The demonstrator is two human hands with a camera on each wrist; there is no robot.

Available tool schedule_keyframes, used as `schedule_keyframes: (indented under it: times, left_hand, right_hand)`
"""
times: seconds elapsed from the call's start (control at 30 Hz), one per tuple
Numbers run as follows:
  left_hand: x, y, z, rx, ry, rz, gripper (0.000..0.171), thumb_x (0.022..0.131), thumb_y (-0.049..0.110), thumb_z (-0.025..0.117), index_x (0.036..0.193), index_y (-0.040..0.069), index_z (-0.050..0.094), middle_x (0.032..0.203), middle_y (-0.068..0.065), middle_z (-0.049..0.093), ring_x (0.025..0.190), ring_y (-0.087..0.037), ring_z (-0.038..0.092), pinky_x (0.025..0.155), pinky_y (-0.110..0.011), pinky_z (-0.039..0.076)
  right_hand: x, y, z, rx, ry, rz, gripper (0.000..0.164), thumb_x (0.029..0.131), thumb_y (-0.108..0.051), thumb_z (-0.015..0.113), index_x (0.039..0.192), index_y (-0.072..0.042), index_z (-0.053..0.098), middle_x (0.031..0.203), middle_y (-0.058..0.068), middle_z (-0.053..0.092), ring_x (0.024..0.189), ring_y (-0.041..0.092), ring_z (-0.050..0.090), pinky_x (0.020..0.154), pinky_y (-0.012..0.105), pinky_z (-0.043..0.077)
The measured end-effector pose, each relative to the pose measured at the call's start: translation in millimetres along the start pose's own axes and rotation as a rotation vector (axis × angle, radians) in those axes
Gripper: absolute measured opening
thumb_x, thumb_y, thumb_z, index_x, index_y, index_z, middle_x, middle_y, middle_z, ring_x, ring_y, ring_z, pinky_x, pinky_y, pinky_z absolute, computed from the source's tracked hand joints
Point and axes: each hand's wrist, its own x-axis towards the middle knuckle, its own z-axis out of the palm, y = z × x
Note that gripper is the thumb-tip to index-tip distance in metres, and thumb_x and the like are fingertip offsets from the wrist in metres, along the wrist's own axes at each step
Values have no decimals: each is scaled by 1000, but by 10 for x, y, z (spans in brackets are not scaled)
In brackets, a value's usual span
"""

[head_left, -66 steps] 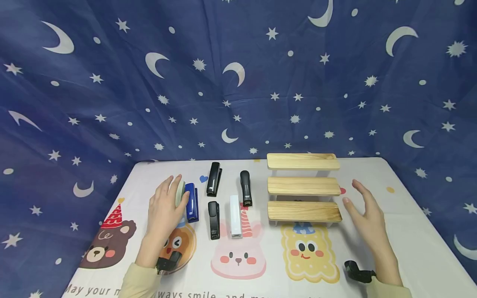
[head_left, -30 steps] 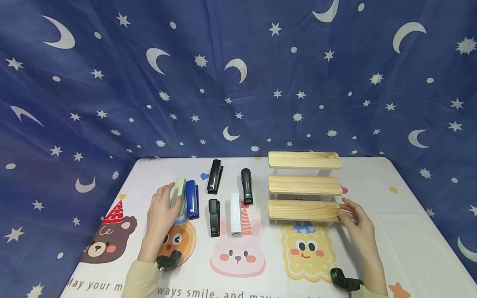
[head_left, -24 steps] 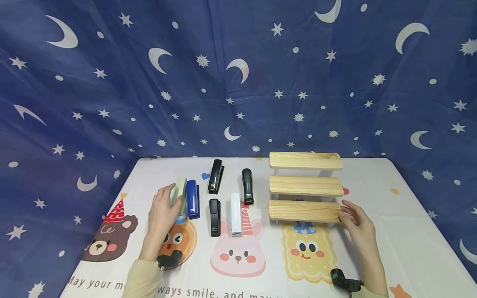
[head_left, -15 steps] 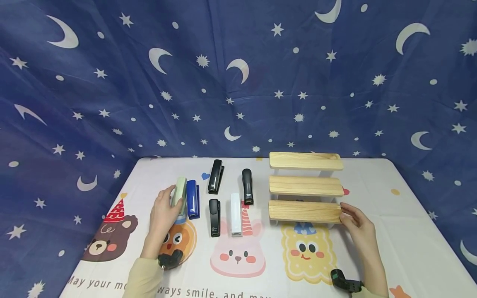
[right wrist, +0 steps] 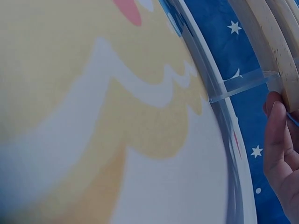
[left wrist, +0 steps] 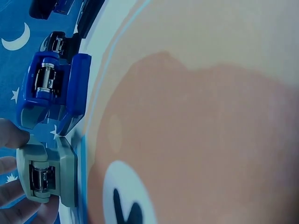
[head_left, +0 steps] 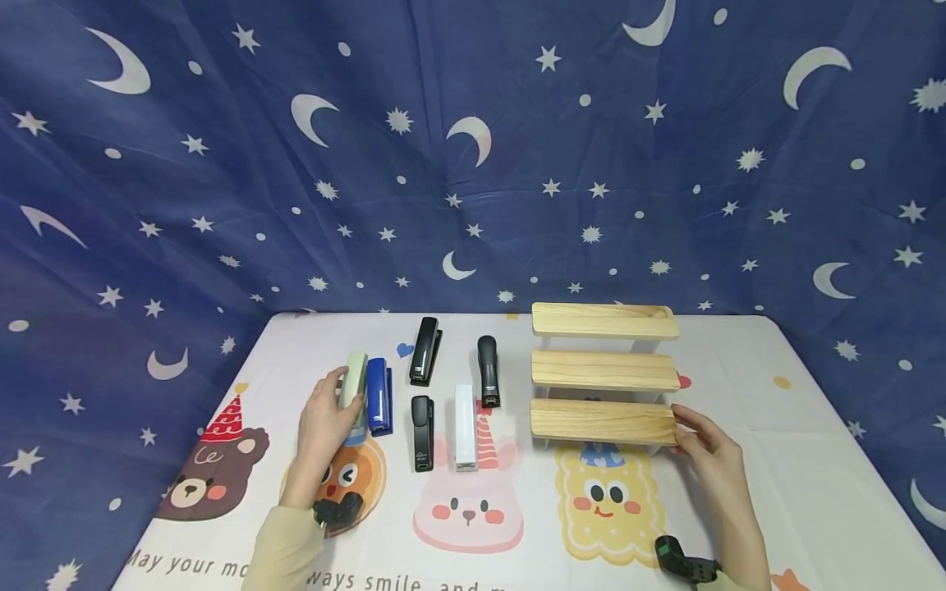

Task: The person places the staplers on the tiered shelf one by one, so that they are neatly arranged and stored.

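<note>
My left hand [head_left: 322, 423] grips a light green stapler [head_left: 355, 379] at the left of the table, thumb on one side and fingers on the other. In the left wrist view the green stapler [left wrist: 41, 175] shows its front end between thumb and fingers. A blue stapler [head_left: 379, 398] stands close to its right. On the other side, my right hand [head_left: 713, 451] holds the right end of the lowest board of a three-step wooden stand [head_left: 602, 420]. The right wrist view shows the fingers [right wrist: 278, 135] at that board's end, next to a clear leg [right wrist: 245, 85].
Between the hands stand a tall black stapler [head_left: 424, 351], a smaller black stapler [head_left: 422, 433], a white stapler [head_left: 465, 427] and a black stapler with a rounded top [head_left: 488, 371]. A cartoon-print cloth [head_left: 543, 525] covers the table; a starry curtain [head_left: 473, 164] hangs behind.
My right hand has come in from the right, from apart to holding the lowest board's end. My left hand has come down and drawn its fingers in around the green stapler. The staplers stay put.
</note>
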Motion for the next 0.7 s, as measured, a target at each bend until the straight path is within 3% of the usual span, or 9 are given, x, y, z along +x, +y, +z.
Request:
schedule_keyframes:
  times: [0.7]
  left_hand:
    - [81,14,1,-16,-22,-55,63,86,20,64,143,6,41,121,-25,59,102,-38,62,83,-50,48]
  right_hand:
    - [-2,-13,-1,39,-6,41,41,99,-14,47,136,4,49,105,-29,52,84,-10,58,72,10,51]
